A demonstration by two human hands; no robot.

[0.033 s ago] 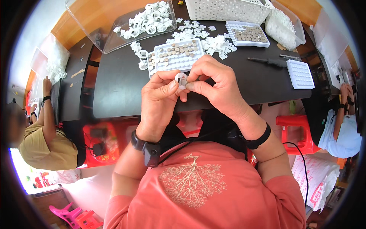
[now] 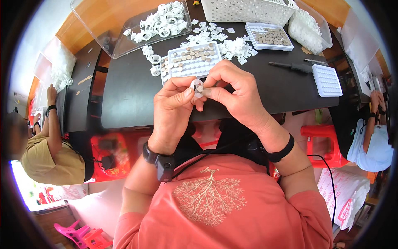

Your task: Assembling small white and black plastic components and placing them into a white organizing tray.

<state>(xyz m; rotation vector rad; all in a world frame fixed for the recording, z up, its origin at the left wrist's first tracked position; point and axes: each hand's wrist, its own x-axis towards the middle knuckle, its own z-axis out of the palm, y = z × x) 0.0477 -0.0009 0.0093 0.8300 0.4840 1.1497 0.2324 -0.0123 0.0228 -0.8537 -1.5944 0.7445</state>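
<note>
My left hand (image 2: 171,101) pinches a small round white plastic housing (image 2: 195,85) between thumb and fingers, above the table's near edge. A silvery button cell (image 2: 200,89) shows at the opening in the housing. My right hand (image 2: 234,89) is closed, its thumb tip against the cell; the index finger is bent behind. Whether the cell is fully seated I cannot tell. Just beyond my hands lies a white dimpled tray (image 2: 199,70) partly filled with button cells. Several white ring-shaped housings (image 2: 155,59) lie to its left.
A clear bin (image 2: 124,50) holds many white housings at the back left. Small white plastic pieces (image 2: 236,49) are heaped behind the tray. Farther right are a stacked cell tray (image 2: 271,37), a dark-handled screwdriver (image 2: 296,67) and another dimpled tray (image 2: 326,81). People work on both sides.
The button cell has come into view over the housing's opening, beside my right thumb. Both hands have stayed almost in place.
</note>
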